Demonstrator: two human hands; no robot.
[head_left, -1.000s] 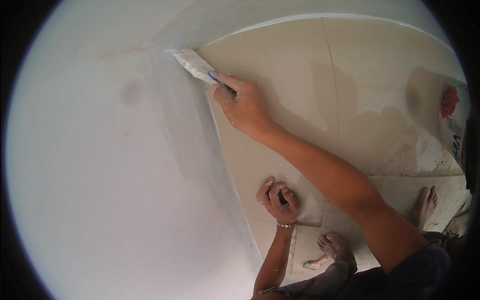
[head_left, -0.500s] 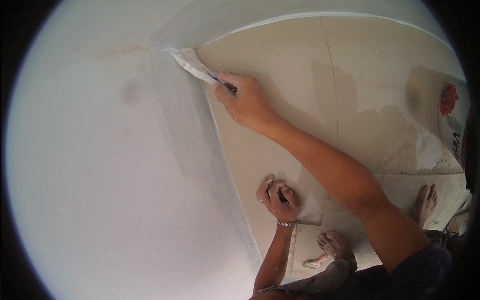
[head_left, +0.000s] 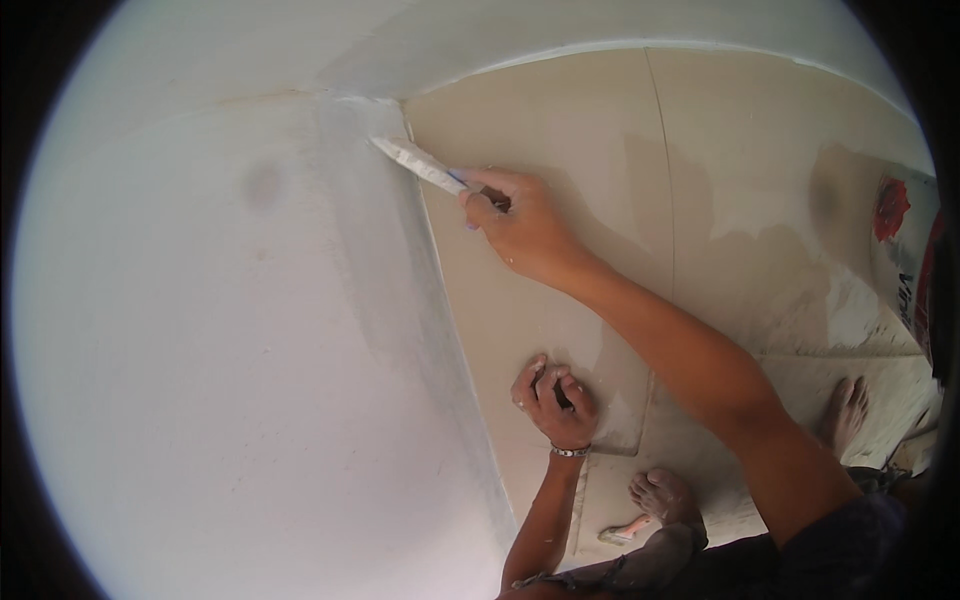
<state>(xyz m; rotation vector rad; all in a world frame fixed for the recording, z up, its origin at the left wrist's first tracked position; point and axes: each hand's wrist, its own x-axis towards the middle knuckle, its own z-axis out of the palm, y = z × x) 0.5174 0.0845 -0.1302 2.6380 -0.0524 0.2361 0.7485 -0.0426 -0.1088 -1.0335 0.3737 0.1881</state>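
Observation:
My right hand grips a putty knife with a white-coated blade and a bit of blue near the handle. The blade tip lies at the white wall, over a greyer strip beside the corner where it meets the beige tiles. Lower down, my left hand, wearing a metal bracelet, is curled and dusted with white, close to the tiles; a dark gap shows among its fingers, and I cannot make out what, if anything, it holds.
A printed pack with a red patch stands at the right edge. My dusty bare feet are at the lower right, with a small paintbrush beside the nearer one. A step edge crosses the tiles near them.
My right hand and the putty knife have moved down and to the right, drawing the blade back from the top corner. My left hand stays in about the same place.

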